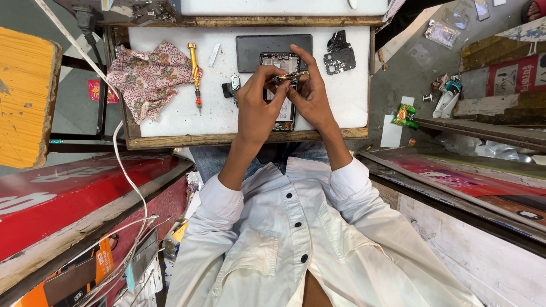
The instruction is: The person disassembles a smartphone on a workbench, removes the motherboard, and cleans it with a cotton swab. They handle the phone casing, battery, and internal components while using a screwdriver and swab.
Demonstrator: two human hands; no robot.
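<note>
Two hands meet over the upper middle of the frame, and they cover much of what lies beneath: the opened phone (282, 91) shows only its top end with the camera area and a strip of its lower edge below the left palm. Its inner parts are too small to make out. A dark flat panel (273, 48) behind it is partly hidden by the phone and the raised fingers. At the frame's top edge, a grey device and a black plug are cut off.

On the white work mat (352, 96) lie a flowered cloth (148, 77) at the upper left, a yellow-handled screwdriver (195, 74) just right of it, a small white strip (214, 55), a small grey-and-black part (233, 88) just beside the left hand, and a black plastic cover (339, 59) with a crumpled black piece above it at the right. A white cable (122, 165) runs down the left side past a yellow stool (25, 96). A green packet (404, 115) lies on the floor at the right.

A thin brass-coloured strip (287, 77) sits level above the phone's upper part. The left hand (256, 108) pinches its left end between thumb and fingertips; the right hand (311, 94) holds its right end, with the index finger arched over it. Both sets of fingers are closed narrowly on the strip, which spans the gap between them.
</note>
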